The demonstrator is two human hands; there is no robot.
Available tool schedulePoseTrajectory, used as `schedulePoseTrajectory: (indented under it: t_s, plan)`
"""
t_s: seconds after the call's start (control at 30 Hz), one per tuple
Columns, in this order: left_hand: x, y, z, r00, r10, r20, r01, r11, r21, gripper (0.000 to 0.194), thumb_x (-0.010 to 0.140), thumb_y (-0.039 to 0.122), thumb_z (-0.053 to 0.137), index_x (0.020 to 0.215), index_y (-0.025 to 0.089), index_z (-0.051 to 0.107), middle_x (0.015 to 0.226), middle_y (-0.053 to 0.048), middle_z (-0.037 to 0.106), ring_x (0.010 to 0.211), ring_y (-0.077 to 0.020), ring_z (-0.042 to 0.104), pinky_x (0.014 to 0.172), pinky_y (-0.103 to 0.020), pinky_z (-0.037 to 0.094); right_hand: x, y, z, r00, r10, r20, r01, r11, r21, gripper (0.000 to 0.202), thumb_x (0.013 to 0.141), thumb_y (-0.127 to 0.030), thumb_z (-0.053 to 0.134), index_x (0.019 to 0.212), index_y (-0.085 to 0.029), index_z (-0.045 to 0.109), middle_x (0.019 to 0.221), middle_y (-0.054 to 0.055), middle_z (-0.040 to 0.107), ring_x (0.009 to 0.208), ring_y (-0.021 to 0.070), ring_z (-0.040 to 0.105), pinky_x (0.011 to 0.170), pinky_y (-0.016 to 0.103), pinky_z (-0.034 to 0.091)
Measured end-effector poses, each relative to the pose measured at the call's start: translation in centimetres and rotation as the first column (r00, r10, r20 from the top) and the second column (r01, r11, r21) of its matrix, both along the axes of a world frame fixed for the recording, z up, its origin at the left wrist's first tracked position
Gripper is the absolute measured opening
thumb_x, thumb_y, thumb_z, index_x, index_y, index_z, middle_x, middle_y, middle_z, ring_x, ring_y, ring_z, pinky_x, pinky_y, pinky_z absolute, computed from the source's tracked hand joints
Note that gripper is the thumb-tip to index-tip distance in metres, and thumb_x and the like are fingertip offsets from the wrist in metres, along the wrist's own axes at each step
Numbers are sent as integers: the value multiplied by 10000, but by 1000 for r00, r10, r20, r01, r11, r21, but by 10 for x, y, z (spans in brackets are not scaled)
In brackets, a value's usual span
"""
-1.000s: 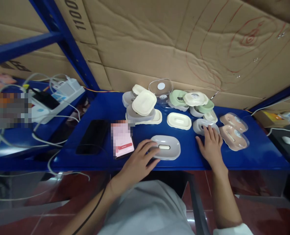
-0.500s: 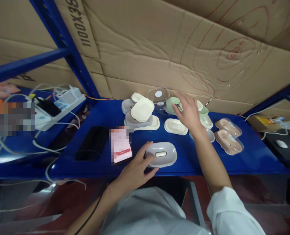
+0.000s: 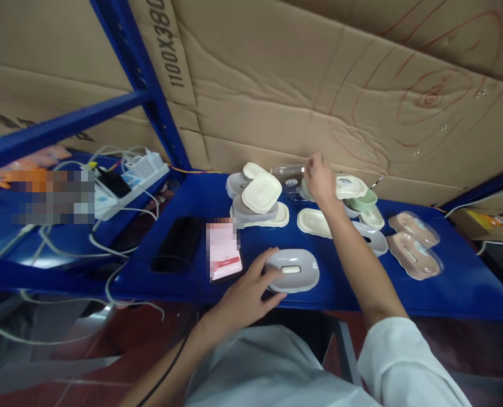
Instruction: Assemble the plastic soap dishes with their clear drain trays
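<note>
At the table's front edge, my left hand (image 3: 254, 291) grips the left end of an oval grey soap dish (image 3: 302, 278). A short white bar lies at the middle of the dish. Farther back, my right hand (image 3: 320, 178) has its fingers closed at the right end of a clear plastic lid (image 3: 286, 170), which is tilted. The fingertips are partly hidden. Just right of that hand is a cream dish (image 3: 355, 186) above a green dish (image 3: 364, 200). Under my right forearm lie a cream tray (image 3: 313, 221) and a grey dish (image 3: 376, 240).
Stacked cream and grey dishes (image 3: 261, 193) stand at the back left. Two pinkish-brown dishes with clear covers (image 3: 415, 257) lie on the right. A lit phone (image 3: 225, 249) and a black object (image 3: 176, 244) are to the left. Cardboard (image 3: 251, 102) closes off the back.
My right hand has moved from over the green dish to the clear lid and closed at its end; the lid has tilted. My left hand stays on the grey dish. The view has shifted left.
</note>
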State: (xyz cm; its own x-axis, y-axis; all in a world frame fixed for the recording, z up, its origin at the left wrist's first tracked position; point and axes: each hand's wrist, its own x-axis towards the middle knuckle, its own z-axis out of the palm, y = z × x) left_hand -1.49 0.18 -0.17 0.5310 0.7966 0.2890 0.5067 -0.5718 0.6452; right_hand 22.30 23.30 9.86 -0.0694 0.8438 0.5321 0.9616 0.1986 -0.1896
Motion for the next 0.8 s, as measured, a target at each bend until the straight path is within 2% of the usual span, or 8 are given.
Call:
schedulePoseTrajectory:
  t_s: [0.1,0.2,0.3,0.43,0.5,0.57,0.7,0.8]
  plan:
    - [1,1,-3,999,30,40,-27,997,-72,659,921,289,821,1480,287,473,1732,-137,335,1552,-312,474,1230,-498,508,27,-52,-11,998,41,-43,-37,996,82,195,1096,-304,413,1155,-185,556,1127,118,658,983,227,659,842,366,552]
    - [3,2,-7,992,77,96,-65,991,-116,998,852,275,893,1631,323,270,1723,-146,368,1575,-326,439,1264,-529,462,51,-120,-36,995,95,-34,-92,994,65,179,1104,-361,446,1102,-224,560,1112,115,674,952,226,685,815,361,585]
    - [5,3,-11,985,104,138,-82,984,-157,1138,829,288,920,1682,350,169,1706,-147,397,1557,-338,465,1280,-538,432,61,-178,-67,978,207,0,-206,977,58,113,1097,-326,510,1086,-244,587,1115,123,713,1034,250,724,856,388,617]
    - [5,4,-11,983,107,150,-84,985,-153,1178,839,329,919,1705,359,121,1720,-153,359,1568,-345,443,1293,-534,407,63,-217,-95,945,328,-13,-323,936,138,98,1065,-239,592,1162,-252,606,1165,110,736,1097,243,749,886,402,652]
    - [4,5,-9,988,92,122,-75,988,-138,1141,864,324,896,1707,365,128,1730,-142,339,1595,-340,398,1301,-528,396,64,-225,-95,932,358,-55,-352,931,94,167,1066,-249,602,1231,-262,622,1252,113,719,1191,249,732,976,432,646]
    - [4,5,-6,994,59,93,-46,990,-135,1063,902,323,859,1702,376,160,1724,-121,356,1600,-322,391,1303,-509,399,66,-231,-87,916,387,-110,-394,918,-50,244,1077,-289,587,1316,-277,634,1417,128,660,1336,271,667,1086,470,607]
    - [3,4,-4,995,38,90,-26,991,-131,961,935,351,823,1682,377,220,1715,-97,380,1597,-294,400,1314,-482,386,69,-241,-67,861,453,-233,-509,782,-361,573,1019,-460,689,1549,-319,524,1724,118,388,1561,330,448,1194,515,528]
    - [4,4,-7,993,50,104,-38,993,-113,915,941,336,816,1664,373,258,1711,-96,377,1601,-294,391,1320,-492,372,66,-244,-66,839,481,-256,-544,723,-426,754,976,-493,745,1642,-347,424,1760,105,324,1603,331,373,1235,537,477]
